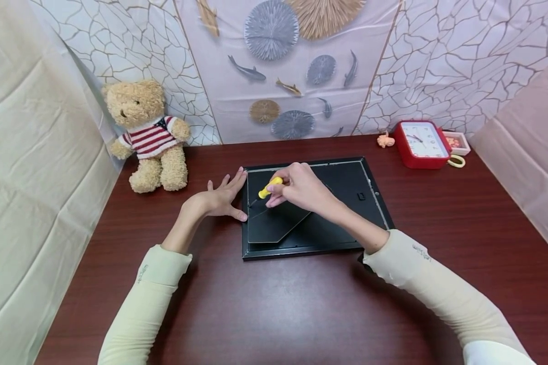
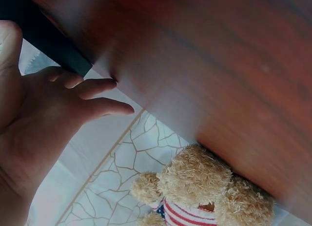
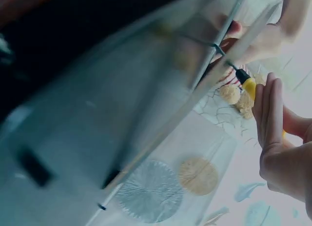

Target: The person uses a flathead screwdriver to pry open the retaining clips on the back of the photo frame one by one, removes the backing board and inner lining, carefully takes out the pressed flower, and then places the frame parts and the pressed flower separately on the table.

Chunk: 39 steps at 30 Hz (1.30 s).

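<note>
A black picture frame (image 1: 301,252) lies back side up on the dark red-brown table, with a black flap (image 1: 269,229) on its backing. My right hand (image 1: 305,186) holds a screwdriver with a yellow handle (image 1: 269,187), its thin shaft slanting down to the frame's inner left edge. The right wrist view shows the screwdriver's black collar (image 3: 242,75) and its tip at a small dark tab by that edge. Fingers spread, my left hand (image 1: 216,200) rests against the frame's left side; its thumb touches the rim.
A teddy bear (image 1: 150,137) in a striped shirt sits at the back left. Along the back right stand a red clock (image 1: 422,144), a small pink figure (image 1: 385,140), a small box (image 1: 456,142) and a pale yellow ring (image 1: 456,161). Fabric walls surround the table.
</note>
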Available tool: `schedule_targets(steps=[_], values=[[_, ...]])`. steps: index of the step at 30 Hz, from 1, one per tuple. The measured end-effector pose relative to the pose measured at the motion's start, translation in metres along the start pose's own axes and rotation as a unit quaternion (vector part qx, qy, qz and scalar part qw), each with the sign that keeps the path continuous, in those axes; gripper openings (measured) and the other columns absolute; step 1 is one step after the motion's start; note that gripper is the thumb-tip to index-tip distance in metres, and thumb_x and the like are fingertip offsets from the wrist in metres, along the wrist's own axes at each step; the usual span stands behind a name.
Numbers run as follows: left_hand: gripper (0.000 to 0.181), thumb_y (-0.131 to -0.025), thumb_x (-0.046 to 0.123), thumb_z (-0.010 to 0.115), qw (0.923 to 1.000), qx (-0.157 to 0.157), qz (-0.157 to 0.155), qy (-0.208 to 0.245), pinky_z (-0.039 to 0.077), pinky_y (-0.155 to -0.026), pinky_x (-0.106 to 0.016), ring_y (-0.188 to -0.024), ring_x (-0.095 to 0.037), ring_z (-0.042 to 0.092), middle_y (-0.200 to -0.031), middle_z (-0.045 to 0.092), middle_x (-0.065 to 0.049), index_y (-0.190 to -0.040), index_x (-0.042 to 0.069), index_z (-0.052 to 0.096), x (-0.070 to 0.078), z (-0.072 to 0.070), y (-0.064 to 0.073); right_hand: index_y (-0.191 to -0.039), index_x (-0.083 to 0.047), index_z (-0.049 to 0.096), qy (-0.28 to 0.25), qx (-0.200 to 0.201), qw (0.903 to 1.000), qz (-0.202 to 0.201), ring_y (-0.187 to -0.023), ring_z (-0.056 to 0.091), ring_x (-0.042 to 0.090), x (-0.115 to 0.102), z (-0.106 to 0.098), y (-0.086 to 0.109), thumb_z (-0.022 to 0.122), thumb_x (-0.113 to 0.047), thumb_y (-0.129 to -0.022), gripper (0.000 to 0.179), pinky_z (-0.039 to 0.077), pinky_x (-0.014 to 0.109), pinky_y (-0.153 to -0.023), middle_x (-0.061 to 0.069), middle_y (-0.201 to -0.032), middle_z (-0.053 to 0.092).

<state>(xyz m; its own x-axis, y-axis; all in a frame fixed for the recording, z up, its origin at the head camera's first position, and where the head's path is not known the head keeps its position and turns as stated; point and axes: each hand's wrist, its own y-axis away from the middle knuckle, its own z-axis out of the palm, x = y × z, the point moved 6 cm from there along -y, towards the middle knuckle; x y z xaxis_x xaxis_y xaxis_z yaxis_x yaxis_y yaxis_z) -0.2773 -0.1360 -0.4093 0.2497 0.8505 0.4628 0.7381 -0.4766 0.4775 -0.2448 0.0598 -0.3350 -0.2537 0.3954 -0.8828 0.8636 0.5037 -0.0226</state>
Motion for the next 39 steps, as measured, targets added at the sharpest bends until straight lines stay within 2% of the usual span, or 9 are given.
schedule_targets(steps=[5, 10, 13, 17, 21, 29, 34, 37, 39], values=[[0.122, -0.102, 0.035, 0.081, 1.0000, 0.001, 0.002, -0.007, -0.013, -0.126, -0.079, -0.169, -0.048, -0.013, -0.182, -0.027, -0.011, -0.175, 0.007, -0.013, -0.001, 0.001, -0.001, -0.107, 0.010, 0.079, 0.039, -0.007, 0.9988, -0.027, -0.081, 0.084, 0.023, -0.017, 0.008, -0.005, 0.070, -0.001, -0.106, 0.015, 0.067, 0.031, -0.077, 0.017, -0.094, 0.082], [0.130, -0.097, 0.045, 0.084, 1.0000, 0.004, 0.003, -0.003, -0.016, -0.126, -0.078, -0.169, -0.044, -0.015, -0.182, -0.029, -0.004, -0.176, 0.014, -0.015, -0.021, 0.007, -0.017, -0.106, 0.009, 0.079, 0.058, -0.012, 0.9978, -0.030, -0.082, 0.084, 0.020, -0.026, 0.014, -0.010, 0.070, -0.001, -0.106, 0.015, 0.066, 0.029, -0.077, 0.016, -0.092, 0.079], [0.132, -0.096, 0.048, 0.084, 1.0000, 0.002, -0.006, -0.003, -0.018, -0.126, -0.077, -0.170, -0.042, -0.016, -0.181, -0.031, -0.001, -0.175, 0.018, -0.017, -0.025, 0.009, -0.021, -0.103, 0.010, 0.079, 0.055, -0.017, 0.9979, -0.030, -0.083, 0.084, 0.020, -0.029, 0.016, -0.014, 0.069, 0.000, -0.106, 0.014, 0.067, 0.031, -0.078, 0.017, -0.090, 0.077], [0.132, -0.096, 0.048, 0.084, 1.0000, -0.002, -0.004, 0.002, -0.019, -0.125, -0.078, -0.169, -0.045, -0.016, -0.181, -0.030, -0.004, -0.175, 0.016, -0.016, -0.012, 0.005, -0.008, -0.100, 0.009, 0.079, 0.071, -0.015, 0.9968, -0.033, -0.083, 0.084, 0.020, -0.034, 0.019, -0.018, 0.069, 0.000, -0.106, 0.015, 0.066, 0.028, -0.076, 0.017, -0.087, 0.076], [0.131, -0.097, 0.047, 0.084, 1.0000, -0.007, 0.004, 0.006, -0.019, -0.124, -0.079, -0.168, -0.048, -0.016, -0.182, -0.028, -0.007, -0.175, 0.013, -0.015, -0.002, 0.002, 0.001, -0.105, 0.010, 0.079, 0.088, -0.014, 0.9955, -0.034, -0.083, 0.084, 0.020, -0.038, 0.021, -0.021, 0.068, 0.000, -0.106, 0.015, 0.064, 0.022, -0.074, 0.018, -0.091, 0.077], [0.128, -0.100, 0.045, 0.081, 0.9996, -0.012, -0.013, -0.021, -0.016, -0.126, -0.077, -0.169, -0.047, -0.015, -0.182, -0.029, -0.007, -0.175, 0.012, -0.017, 0.001, 0.000, 0.002, -0.106, 0.010, 0.078, 0.097, -0.023, 0.9947, -0.026, -0.084, 0.084, 0.022, -0.040, 0.022, -0.024, 0.068, -0.001, -0.107, 0.015, 0.066, 0.028, -0.075, 0.020, -0.094, 0.078], [0.128, -0.098, 0.048, 0.082, 0.9989, -0.011, -0.019, -0.042, -0.013, -0.128, -0.076, -0.169, -0.048, -0.011, -0.183, -0.024, -0.009, -0.176, 0.010, -0.012, 0.007, -0.004, 0.004, -0.105, 0.006, 0.078, 0.110, -0.012, 0.9937, -0.015, -0.076, 0.083, 0.021, -0.027, -0.001, -0.015, 0.070, -0.007, -0.108, 0.015, 0.067, 0.037, -0.072, 0.015, -0.088, 0.081], [0.128, -0.098, 0.046, 0.083, 0.9988, -0.013, -0.017, -0.043, -0.012, -0.128, -0.077, -0.169, -0.048, -0.011, -0.183, -0.024, -0.010, -0.176, 0.010, -0.012, 0.008, -0.004, 0.005, -0.107, 0.004, 0.077, 0.105, 0.019, 0.9940, -0.023, -0.068, 0.079, 0.019, -0.017, -0.031, 0.001, 0.072, -0.008, -0.107, 0.012, 0.066, 0.035, -0.067, 0.015, -0.087, 0.081], [0.127, -0.099, 0.045, 0.082, 0.9990, -0.013, -0.012, -0.041, -0.013, -0.127, -0.078, -0.169, -0.049, -0.011, -0.182, -0.026, -0.011, -0.175, 0.010, -0.013, 0.007, -0.004, 0.006, -0.110, 0.005, 0.075, 0.073, 0.045, 0.9962, -0.013, -0.069, 0.077, 0.015, -0.005, -0.059, 0.019, 0.072, -0.007, -0.106, 0.013, 0.065, 0.031, -0.068, 0.017, -0.090, 0.081]])
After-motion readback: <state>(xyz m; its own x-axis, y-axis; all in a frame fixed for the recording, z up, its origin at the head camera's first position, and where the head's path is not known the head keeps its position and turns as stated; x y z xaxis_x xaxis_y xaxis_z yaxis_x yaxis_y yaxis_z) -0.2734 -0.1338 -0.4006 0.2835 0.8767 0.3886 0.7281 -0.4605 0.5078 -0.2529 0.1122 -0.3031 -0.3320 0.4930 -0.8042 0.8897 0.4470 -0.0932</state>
